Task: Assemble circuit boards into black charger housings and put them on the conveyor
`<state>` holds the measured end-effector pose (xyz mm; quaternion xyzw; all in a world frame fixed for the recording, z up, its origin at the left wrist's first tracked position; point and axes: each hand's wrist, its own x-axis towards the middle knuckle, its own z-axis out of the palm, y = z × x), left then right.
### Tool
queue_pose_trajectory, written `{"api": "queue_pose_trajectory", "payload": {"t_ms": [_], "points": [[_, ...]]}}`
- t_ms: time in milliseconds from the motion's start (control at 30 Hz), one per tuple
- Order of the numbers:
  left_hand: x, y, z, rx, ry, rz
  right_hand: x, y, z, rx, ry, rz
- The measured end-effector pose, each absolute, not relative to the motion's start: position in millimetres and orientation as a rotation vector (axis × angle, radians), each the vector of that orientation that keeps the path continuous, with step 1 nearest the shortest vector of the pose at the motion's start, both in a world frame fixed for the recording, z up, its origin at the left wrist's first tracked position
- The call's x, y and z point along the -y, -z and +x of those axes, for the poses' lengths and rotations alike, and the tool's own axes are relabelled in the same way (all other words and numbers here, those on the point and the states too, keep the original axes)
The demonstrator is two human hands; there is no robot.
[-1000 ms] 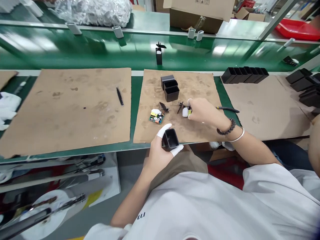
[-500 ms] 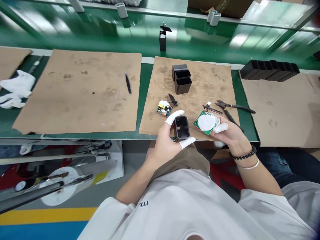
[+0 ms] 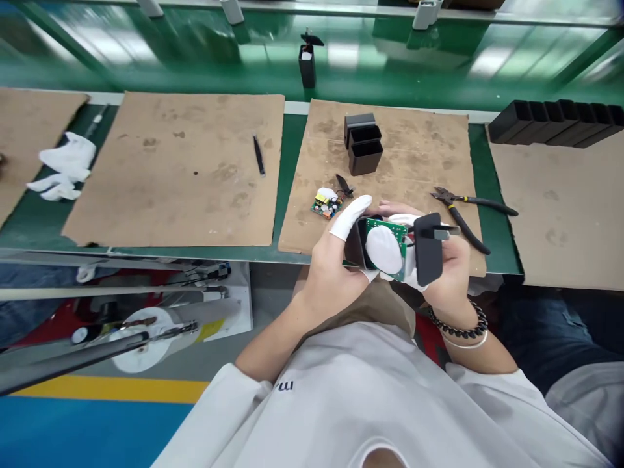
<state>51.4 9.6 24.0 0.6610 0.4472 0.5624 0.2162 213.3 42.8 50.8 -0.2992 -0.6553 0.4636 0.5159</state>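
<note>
Green benchtop [image 3: 296, 143] runs across my feed under brown cardboard mats, and I take the cluster of dark casings [image 3: 365, 159] on the middle mat [image 3: 414, 149] as my landmark. Nearer to me than that cluster, at the bench edge, I have both hands at work close together. The left hand [image 3: 331, 260] is curled partway around a hollow black casing [image 3: 355, 244], with white covers on its thumb and a finger. To its right, the right hand [image 3: 451, 266] is half curled behind a green circuit board [image 3: 402, 233], gripping it; I can't tell exactly which fingers bear on it. A round white pad [image 3: 384, 249] covers much of the board's face, and a black end piece [image 3: 429, 250] with metal pins sits at its right, in front of the palm. The board's left edge meets the casing's mouth; how far it goes in, I can't tell.

Just nearer than the cluster and slightly left lies a second circuit board [image 3: 325, 203], a small black part [image 3: 344, 186] beside it. Pliers [image 3: 449, 198] lie to the cluster's right, jaws toward it. Well left of it I see a slim black tool [image 3: 259, 156]; well right, a row of black casings [image 3: 556, 123]. Behind it and to the left, one narrow casing [image 3: 307, 68] stands upright.
</note>
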Motion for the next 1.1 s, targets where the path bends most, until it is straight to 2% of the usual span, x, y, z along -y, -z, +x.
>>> {"api": "queue_pose_trajectory", "payload": {"t_ms": [433,900,1100], "points": [[-7.3,-37.3,54.5,-1.283,-1.507,1.665,-35.4,-68.2,215.0,1.585,-1.136,-0.791],[-9.0,-34.0,52.1,-1.223,-1.529,1.7,-38.2,-61.5,207.4,1.521,-1.199,-0.751],[-9.2,-35.5,51.5,-1.283,-1.418,1.688,-39.4,-58.3,210.0,1.528,-1.199,-0.818]]}}
